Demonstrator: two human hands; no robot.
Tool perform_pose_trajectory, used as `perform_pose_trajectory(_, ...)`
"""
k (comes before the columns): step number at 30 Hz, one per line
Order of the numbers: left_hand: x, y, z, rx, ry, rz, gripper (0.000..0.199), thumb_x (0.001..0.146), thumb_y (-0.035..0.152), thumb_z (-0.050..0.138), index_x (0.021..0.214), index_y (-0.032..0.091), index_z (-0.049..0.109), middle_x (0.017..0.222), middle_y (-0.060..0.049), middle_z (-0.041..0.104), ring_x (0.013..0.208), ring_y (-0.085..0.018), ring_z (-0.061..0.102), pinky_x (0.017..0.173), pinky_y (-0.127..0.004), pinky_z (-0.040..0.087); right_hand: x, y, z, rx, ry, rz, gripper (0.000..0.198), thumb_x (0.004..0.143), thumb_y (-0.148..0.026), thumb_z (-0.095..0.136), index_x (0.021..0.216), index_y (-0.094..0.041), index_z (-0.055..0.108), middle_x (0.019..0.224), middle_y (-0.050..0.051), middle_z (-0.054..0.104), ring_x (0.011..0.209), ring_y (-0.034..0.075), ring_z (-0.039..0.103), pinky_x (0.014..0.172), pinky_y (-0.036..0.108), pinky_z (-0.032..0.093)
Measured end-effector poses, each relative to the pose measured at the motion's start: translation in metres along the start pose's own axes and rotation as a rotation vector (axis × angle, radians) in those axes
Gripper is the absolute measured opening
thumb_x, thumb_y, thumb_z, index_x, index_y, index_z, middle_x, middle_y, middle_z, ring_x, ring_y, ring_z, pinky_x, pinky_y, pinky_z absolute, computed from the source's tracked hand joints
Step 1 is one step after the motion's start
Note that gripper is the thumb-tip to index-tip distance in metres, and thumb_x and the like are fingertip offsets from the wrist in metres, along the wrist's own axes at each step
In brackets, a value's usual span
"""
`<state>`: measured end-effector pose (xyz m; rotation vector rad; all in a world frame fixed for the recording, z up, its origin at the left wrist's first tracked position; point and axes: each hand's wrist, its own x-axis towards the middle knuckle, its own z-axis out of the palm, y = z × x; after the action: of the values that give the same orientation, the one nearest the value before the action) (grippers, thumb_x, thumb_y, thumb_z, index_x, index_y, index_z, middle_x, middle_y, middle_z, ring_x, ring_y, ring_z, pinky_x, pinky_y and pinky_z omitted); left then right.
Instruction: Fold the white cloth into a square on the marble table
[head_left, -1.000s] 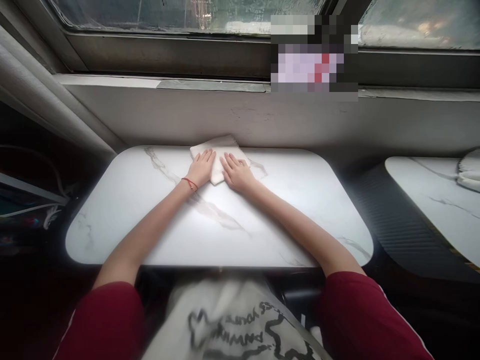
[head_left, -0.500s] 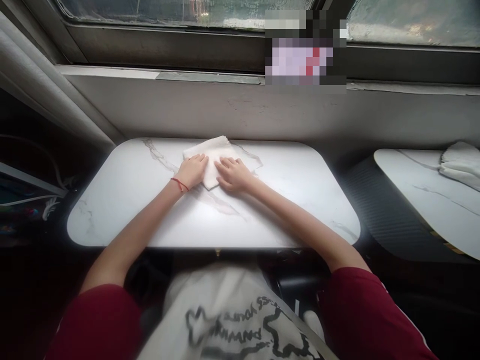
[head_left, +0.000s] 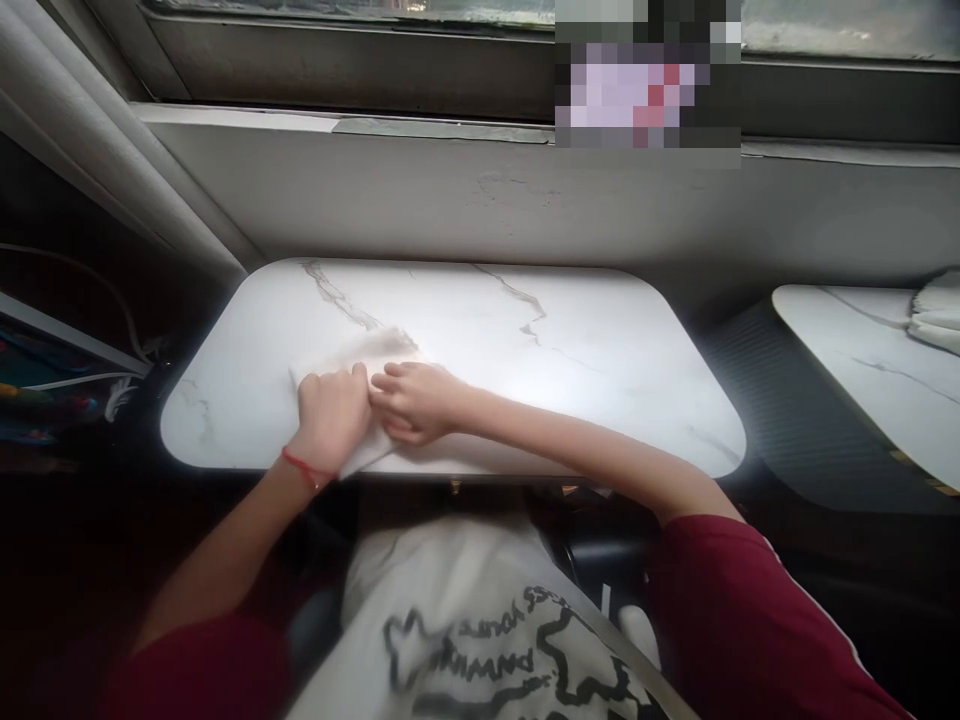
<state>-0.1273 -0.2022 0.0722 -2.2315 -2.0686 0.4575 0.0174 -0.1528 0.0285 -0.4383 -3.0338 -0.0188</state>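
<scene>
A white cloth lies on the white marbled tabletop, left of its middle and reaching to the front edge. My left hand, with a red string bracelet at the wrist, is closed on the cloth's left part with the knuckles up. Beside it, touching or nearly so, my right hand presses down on the cloth's right part with its fingers curled. Both hands cover much of the cloth, which is slightly blurred.
To the right stands a second marbled table with a bundled white cloth on it. A wall and window frame rise behind the tabletop. Cables hang in the dark space at left.
Both hands and the cloth have moved from the back middle of the tabletop toward me and to the left. The camera view has shifted slightly.
</scene>
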Motion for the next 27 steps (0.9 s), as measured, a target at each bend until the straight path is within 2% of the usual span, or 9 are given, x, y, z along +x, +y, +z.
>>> perform_pose_trajectory(3,-0.013,-0.014,0.003,0.002,-0.061,-0.086,0.038,0.089,0.008,0.026,0.102,0.011,0.062,0.088,-0.021,0.073,0.082,-0.032,0.071,0.062,-0.035,0.038,0.022,-0.007,0.002,-0.017,0.025,-0.111,0.031,0.095,-0.028,0.046,0.113,-0.007,0.06,0.119,0.021,0.06,0.107,0.031,0.052,0.09,0.043,0.041)
perform_pose_trajectory(6,-0.02,-0.034,0.009,-0.003,-0.084,-0.17,0.041,0.09,0.007,0.025,0.106,0.008,0.062,0.089,-0.023,0.072,0.084,-0.034,0.071,0.063,-0.036,0.04,0.045,-0.006,0.012,-0.023,0.098,-0.182,0.037,0.096,-0.028,0.047,0.125,-0.007,0.055,0.14,0.024,0.052,0.128,0.035,0.045,0.101,0.046,0.038)
perform_pose_trajectory(10,-0.027,-0.06,0.018,0.01,-0.094,-0.268,0.044,0.094,0.011,0.021,0.11,0.006,0.061,0.088,-0.024,0.072,0.084,-0.035,0.072,0.064,-0.036,0.044,0.078,-0.006,0.037,-0.021,0.161,-0.273,0.045,0.099,-0.027,0.038,0.136,-0.005,0.049,0.156,0.024,0.04,0.141,0.033,0.039,0.112,0.046,0.031)
perform_pose_trajectory(13,-0.029,-0.079,0.024,0.032,-0.119,-0.302,0.043,0.097,0.017,0.02,0.112,0.006,0.06,0.091,-0.022,0.073,0.085,-0.036,0.072,0.067,-0.038,0.048,0.104,-0.008,0.056,-0.053,0.203,-0.276,0.053,0.103,-0.03,0.03,0.149,-0.004,0.038,0.161,0.025,0.033,0.148,0.033,0.033,0.117,0.049,0.026)
perform_pose_trajectory(15,-0.026,-0.091,0.028,0.033,-0.111,-0.274,0.039,0.097,0.019,0.024,0.113,0.007,0.058,0.099,-0.021,0.072,0.09,-0.036,0.071,0.073,-0.04,0.05,0.12,-0.009,0.066,-0.066,0.239,-0.252,0.056,0.105,-0.034,0.026,0.152,-0.004,0.035,0.162,0.025,0.032,0.15,0.033,0.03,0.117,0.05,0.026)
perform_pose_trajectory(20,-0.005,-0.107,0.034,0.034,-0.069,-0.215,0.033,0.092,0.015,0.032,0.114,0.01,0.056,0.11,-0.022,0.069,0.101,-0.033,0.068,0.081,-0.039,0.052,0.142,0.0,0.07,-0.051,0.301,-0.174,0.055,0.106,-0.037,0.025,0.147,-0.005,0.045,0.158,0.022,0.041,0.147,0.032,0.036,0.117,0.046,0.027)
perform_pose_trajectory(23,0.017,-0.103,0.032,0.062,-0.071,-0.201,0.033,0.09,0.013,0.037,0.115,0.007,0.056,0.111,-0.024,0.067,0.106,-0.034,0.066,0.084,-0.038,0.052,0.146,0.012,0.071,-0.021,0.339,-0.148,0.051,0.106,-0.035,0.026,0.139,-0.008,0.053,0.154,0.02,0.047,0.144,0.03,0.039,0.117,0.045,0.028)
perform_pose_trajectory(27,0.058,-0.088,0.026,0.103,-0.142,-0.277,0.038,0.087,0.013,0.046,0.121,-0.001,0.054,0.114,-0.028,0.067,0.109,-0.035,0.065,0.087,-0.037,0.049,0.149,0.035,0.08,0.046,0.398,-0.128,0.046,0.104,-0.035,0.032,0.125,-0.009,0.064,0.147,0.021,0.053,0.141,0.032,0.041,0.117,0.048,0.03)
